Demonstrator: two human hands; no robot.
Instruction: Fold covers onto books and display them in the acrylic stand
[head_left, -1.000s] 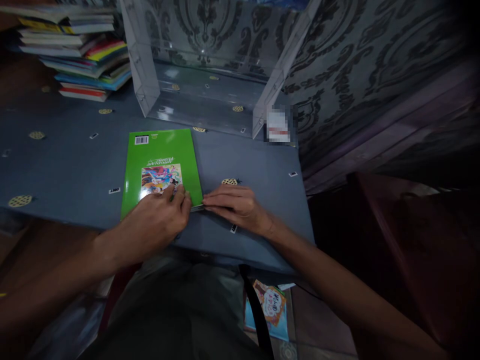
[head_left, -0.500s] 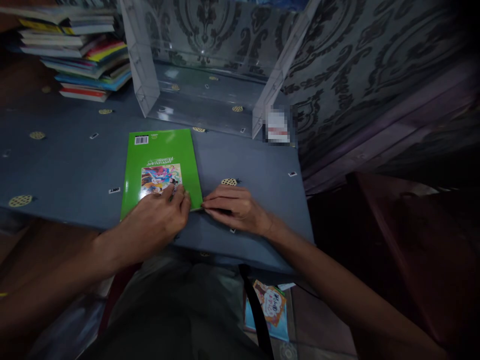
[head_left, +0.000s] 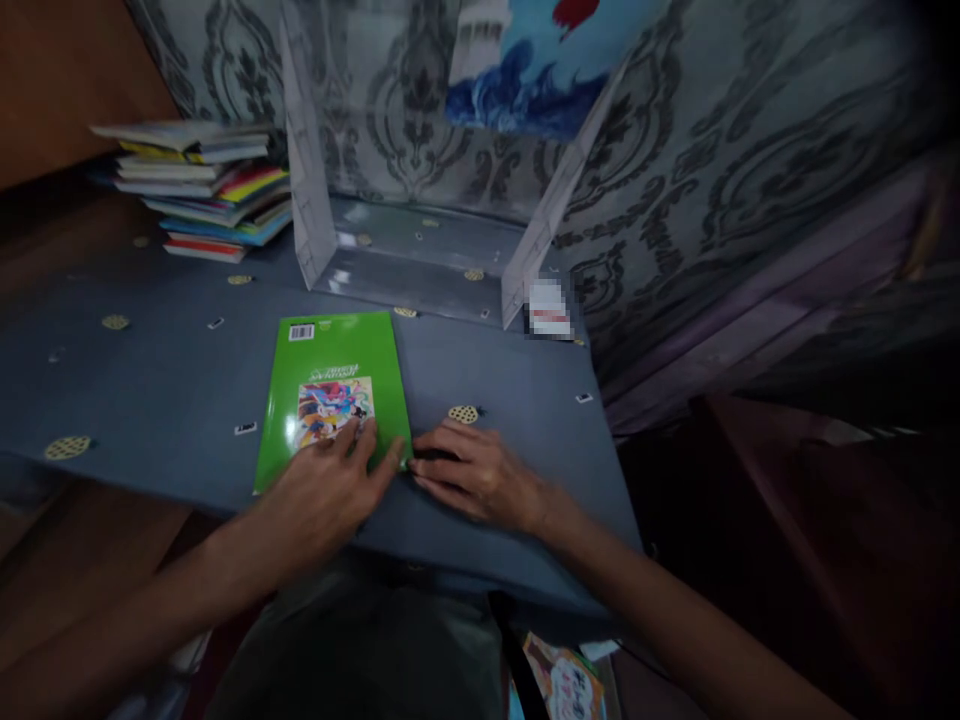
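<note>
A green book [head_left: 345, 345] with a barcode and a small colourful picture lies flat on the blue-grey tablecloth. My left hand [head_left: 330, 490] rests on the book's near part, fingers apart, its thumb at the near right corner. Close against that same corner, my right hand [head_left: 480, 475] has its fingers bent together, pinching at the book's edge.
Behind the book stands a clear plastic rack [head_left: 311, 220]. A stack of books [head_left: 217, 190] is at the back left. Beside the rack's right foot is a blurred white item [head_left: 550, 306]. Another colourful book [head_left: 562, 680] lies below the table's front edge.
The view has tilted up, so everything sits lower and a blue picture shows on the wall. My left thumb has spread away from the fingers toward the book's corner.
</note>
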